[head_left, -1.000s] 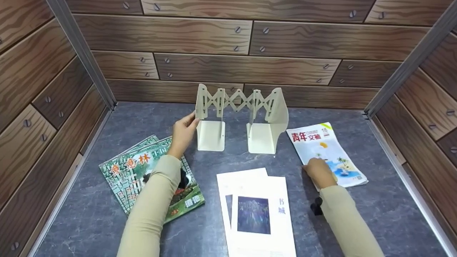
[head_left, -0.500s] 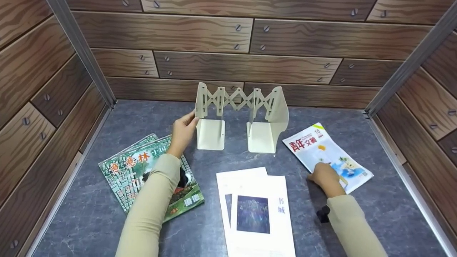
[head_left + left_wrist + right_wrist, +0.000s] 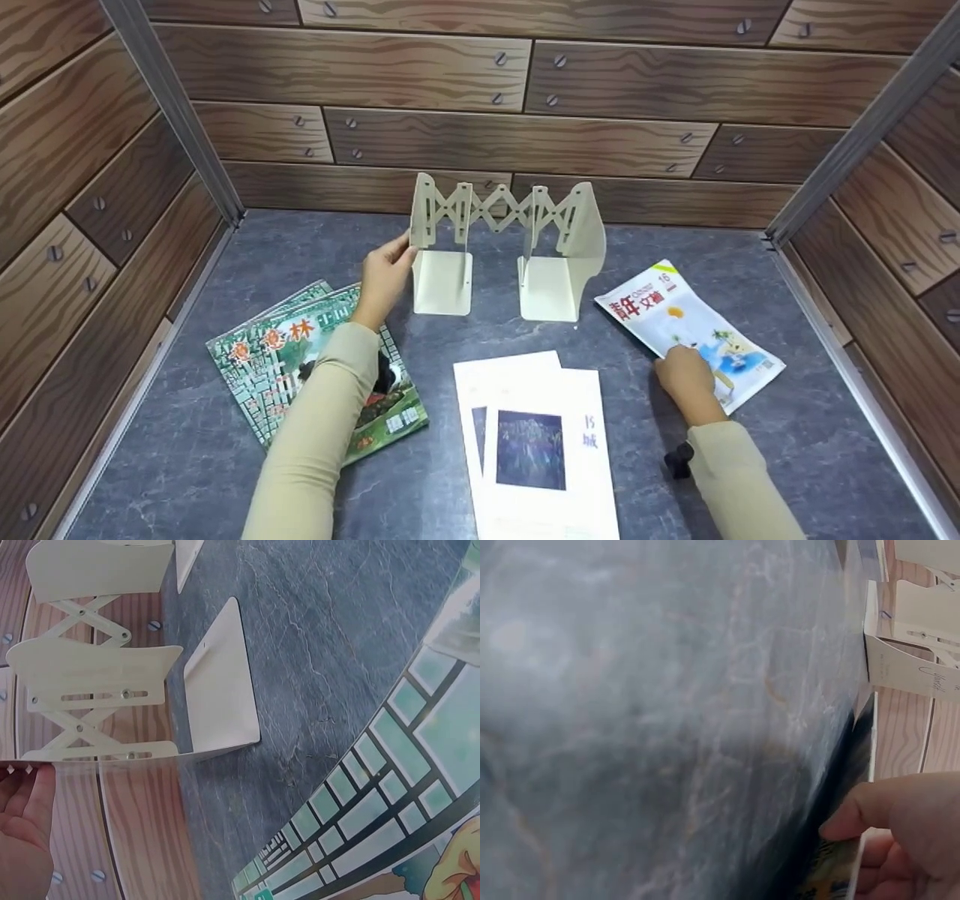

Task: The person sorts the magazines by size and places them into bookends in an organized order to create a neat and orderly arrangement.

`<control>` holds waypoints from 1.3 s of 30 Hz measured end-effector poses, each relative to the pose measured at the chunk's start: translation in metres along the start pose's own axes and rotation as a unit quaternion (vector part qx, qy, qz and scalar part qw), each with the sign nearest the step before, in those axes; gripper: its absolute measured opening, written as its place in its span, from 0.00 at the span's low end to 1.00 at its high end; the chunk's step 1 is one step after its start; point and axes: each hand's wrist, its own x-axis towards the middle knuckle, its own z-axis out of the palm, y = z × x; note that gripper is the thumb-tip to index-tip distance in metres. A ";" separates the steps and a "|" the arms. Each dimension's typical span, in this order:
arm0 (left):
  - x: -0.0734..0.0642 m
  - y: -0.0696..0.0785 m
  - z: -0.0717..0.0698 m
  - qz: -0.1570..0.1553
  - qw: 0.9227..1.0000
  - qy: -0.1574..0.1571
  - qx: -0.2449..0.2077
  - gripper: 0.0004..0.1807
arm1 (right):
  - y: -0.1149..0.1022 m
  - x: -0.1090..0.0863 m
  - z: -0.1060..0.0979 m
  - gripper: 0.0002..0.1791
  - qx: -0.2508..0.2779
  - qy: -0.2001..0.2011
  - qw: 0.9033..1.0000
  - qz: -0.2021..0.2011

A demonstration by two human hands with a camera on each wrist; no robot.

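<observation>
1. The left hand (image 3: 385, 274) sits at the outer side of a cream, flat-plated expanding bookend with a crisscross lattice (image 3: 551, 283), fingertips touching its left end plate; I can't tell whether they wrap its edge.
2. That bookend stands upright on the grey marble-patterned surface (image 3: 840, 450), towards the back.
3. The right hand (image 3: 686, 375) grips a white-and-blue paper magazine with red lettering and a beach picture (image 3: 699, 328) by its near long edge, thumb on one side, fingers on the other.
4. The magazine lies slantwise right of the bookend, the gripped edge tipped up; whether the rest touches the surface, I can't tell.
5. Overlapping green illustrated magazines (image 3: 289, 360) lie at left, partly under the left sleeve (image 3: 315, 435).
6. Overlapping white booklets with dark cover pictures (image 3: 532, 450) lie in front of the bookend.
</observation>
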 end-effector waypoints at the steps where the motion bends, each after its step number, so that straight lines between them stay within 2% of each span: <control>1: 0.000 0.000 0.000 0.001 1.000 0.002 -0.002 0.23 | 0.000 0.000 0.001 0.19 0.002 0.006 1.000 -0.005; 5: 0.000 0.001 0.000 -0.002 1.000 0.004 -0.007 0.23 | 0.002 -0.001 0.008 0.19 0.004 0.035 0.999 -0.017; 9: -0.001 0.002 0.001 -0.008 1.000 0.002 -0.005 0.23 | 0.003 -0.006 0.014 0.17 0.015 0.086 0.996 -0.029; 14: 0.000 0.002 0.001 -0.006 1.000 0.001 -0.004 0.22 | 0.004 -0.012 0.020 0.13 0.052 0.165 0.984 -0.043; 19: -0.001 0.001 0.001 -0.008 1.000 0.001 -0.008 0.23 | 0.005 -0.020 0.023 0.16 0.100 0.209 0.972 -0.048; 23: -0.001 0.001 0.002 -0.006 1.000 0.004 -0.008 0.23 | 0.008 -0.028 0.025 0.16 0.154 0.249 0.955 -0.049; 31: -0.002 0.001 0.002 -0.002 1.000 0.008 -0.002 0.23 | 0.008 -0.050 0.032 0.11 0.230 0.333 0.913 -0.057; 39: 0.000 0.000 0.002 -0.012 1.000 0.003 0.000 0.23 | 0.001 -0.073 0.039 0.11 0.287 0.370 0.882 -0.047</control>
